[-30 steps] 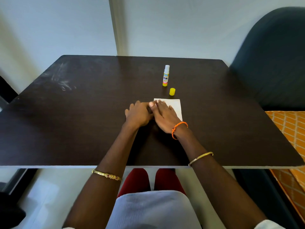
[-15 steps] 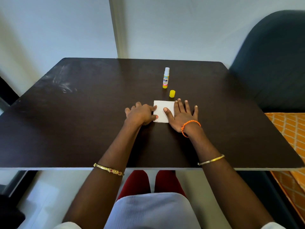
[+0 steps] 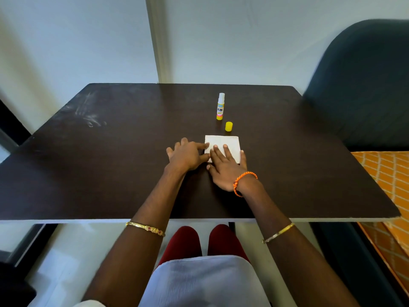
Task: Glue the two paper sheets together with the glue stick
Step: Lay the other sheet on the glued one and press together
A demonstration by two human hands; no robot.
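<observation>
A small white square of paper (image 3: 228, 142) lies flat on the dark table (image 3: 110, 165), only one sheet distinguishable. My right hand (image 3: 225, 167) lies flat on its near half, fingers spread and pressing down. My left hand (image 3: 186, 155) rests at the paper's left edge, its fingertips touching that edge. The glue stick (image 3: 220, 106) stands upright and uncapped behind the paper, white tip up. Its yellow cap (image 3: 228, 126) sits on the table between the stick and the paper.
A dark padded chair (image 3: 363, 85) stands at the table's right side, with an orange patterned fabric (image 3: 391, 173) below it. A wall runs right behind the table's far edge. Pale scuff marks (image 3: 88, 114) show on the table's far left.
My right hand has slid from the paper's right side back to the left across the sheet. My left hand has stayed at the left edge.
</observation>
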